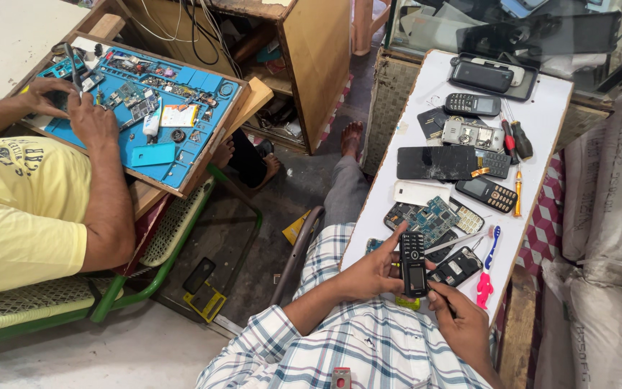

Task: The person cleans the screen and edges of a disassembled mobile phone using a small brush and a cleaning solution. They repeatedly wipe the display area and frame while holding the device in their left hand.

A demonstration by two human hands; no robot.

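We are steadying the black keypad phone (412, 263) upright in our left hand (372, 274), fingers wrapped about its side; keeping that grip firm should help. Our right hand (462, 324) is curling just below its lower end, fingertips touching it, over the white worktop (541, 108).

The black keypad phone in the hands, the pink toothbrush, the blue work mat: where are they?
black keypad phone (412, 264), head view, keypad middle.
pink toothbrush (483, 287), head view, pink handle.
blue work mat (154, 154), head view, lower blue part.
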